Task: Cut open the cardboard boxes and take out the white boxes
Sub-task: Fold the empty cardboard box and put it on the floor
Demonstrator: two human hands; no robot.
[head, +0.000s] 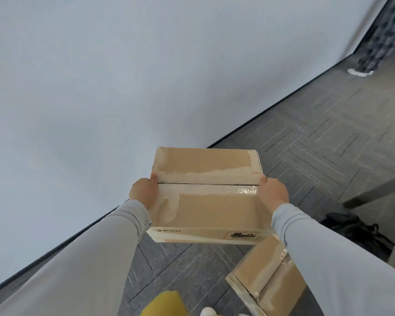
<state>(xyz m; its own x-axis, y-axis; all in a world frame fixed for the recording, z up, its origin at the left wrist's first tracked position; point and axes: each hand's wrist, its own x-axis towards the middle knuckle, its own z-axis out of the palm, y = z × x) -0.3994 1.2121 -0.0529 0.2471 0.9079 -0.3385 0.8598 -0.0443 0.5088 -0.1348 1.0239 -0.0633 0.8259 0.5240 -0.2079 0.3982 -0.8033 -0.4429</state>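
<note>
While my left hand and right hand clamp the short ends of the cardboard box, held above the carpet floor, I judge it stiff, fairly light, and slick where glossy tape crosses the seam.

The upper cardboard box is made of plain brown board, matt and slightly rough. Its seam is covered with clear plastic tape, glossy and wrinkled, with bright glints caught near the right end. The lower cardboard box is of the same matt board, and glossy tape is laid along its seam as well. The floor is covered with grey carpet tiles, matt and finely textured. The wall is finished pale, smooth and matt. The sleeves are of soft, smooth grey cloth.
</note>
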